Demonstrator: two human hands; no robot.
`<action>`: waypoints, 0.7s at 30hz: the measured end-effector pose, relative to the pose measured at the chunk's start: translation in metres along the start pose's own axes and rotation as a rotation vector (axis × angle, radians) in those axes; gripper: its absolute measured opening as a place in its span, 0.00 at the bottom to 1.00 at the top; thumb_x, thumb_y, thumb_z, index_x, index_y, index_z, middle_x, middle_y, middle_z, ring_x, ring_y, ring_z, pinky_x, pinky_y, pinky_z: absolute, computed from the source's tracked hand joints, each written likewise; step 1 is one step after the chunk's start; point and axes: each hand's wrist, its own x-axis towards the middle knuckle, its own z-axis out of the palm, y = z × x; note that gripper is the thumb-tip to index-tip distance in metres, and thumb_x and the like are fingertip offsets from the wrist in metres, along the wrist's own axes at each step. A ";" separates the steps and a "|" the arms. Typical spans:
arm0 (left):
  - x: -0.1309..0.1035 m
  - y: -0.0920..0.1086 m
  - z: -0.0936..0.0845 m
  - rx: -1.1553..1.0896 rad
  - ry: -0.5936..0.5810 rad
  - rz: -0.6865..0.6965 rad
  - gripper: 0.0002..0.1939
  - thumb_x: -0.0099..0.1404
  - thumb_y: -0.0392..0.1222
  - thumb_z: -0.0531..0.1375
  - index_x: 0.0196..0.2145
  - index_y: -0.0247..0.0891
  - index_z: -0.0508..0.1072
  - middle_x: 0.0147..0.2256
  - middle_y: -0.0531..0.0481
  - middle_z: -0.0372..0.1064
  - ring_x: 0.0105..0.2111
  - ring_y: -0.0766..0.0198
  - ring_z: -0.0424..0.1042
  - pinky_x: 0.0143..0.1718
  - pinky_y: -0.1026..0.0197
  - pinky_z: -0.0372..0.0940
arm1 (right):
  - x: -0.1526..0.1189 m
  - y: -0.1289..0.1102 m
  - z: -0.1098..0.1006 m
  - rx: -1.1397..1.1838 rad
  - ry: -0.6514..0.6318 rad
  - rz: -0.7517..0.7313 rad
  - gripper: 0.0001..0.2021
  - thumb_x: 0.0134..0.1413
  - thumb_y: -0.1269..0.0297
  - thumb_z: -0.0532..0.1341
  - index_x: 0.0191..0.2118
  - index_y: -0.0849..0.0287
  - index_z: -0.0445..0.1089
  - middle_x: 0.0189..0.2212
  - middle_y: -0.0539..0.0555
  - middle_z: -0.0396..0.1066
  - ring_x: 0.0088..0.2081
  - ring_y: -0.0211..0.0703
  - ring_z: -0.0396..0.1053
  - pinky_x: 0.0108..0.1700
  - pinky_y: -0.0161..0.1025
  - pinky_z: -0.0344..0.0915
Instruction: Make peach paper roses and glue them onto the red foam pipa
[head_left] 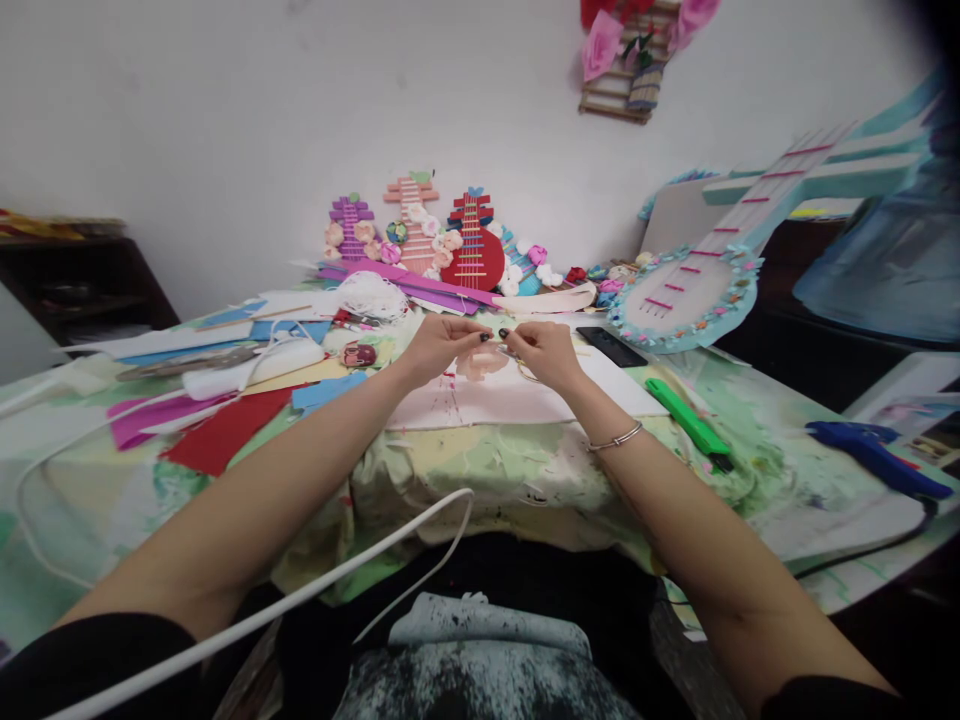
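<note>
Pale pink material lies by our left hand and right hand, both pinched closed, on what we cannot tell; beyond the table's right edge, a blue jug

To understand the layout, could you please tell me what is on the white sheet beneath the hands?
On the white sheet, a pale peach patch and red marks show. The left hand and right hand cover part of it; what lies there cannot be seen.
</note>
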 end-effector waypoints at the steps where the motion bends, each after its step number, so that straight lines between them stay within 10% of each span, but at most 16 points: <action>1: 0.000 0.000 0.000 -0.006 -0.007 -0.001 0.23 0.48 0.53 0.69 0.35 0.31 0.80 0.35 0.40 0.77 0.36 0.56 0.75 0.40 0.57 0.68 | 0.000 -0.001 0.000 -0.012 0.008 0.003 0.20 0.56 0.55 0.55 0.20 0.61 0.70 0.16 0.49 0.65 0.23 0.35 0.57 0.31 0.36 0.47; 21: 0.001 0.005 -0.003 -0.004 -0.061 -0.077 0.14 0.46 0.44 0.70 0.31 0.32 0.80 0.27 0.44 0.77 0.26 0.63 0.72 0.29 0.62 0.66 | -0.002 -0.003 0.001 -0.039 0.063 -0.053 0.14 0.51 0.55 0.60 0.23 0.61 0.70 0.24 0.51 0.72 0.27 0.38 0.63 0.40 0.42 0.42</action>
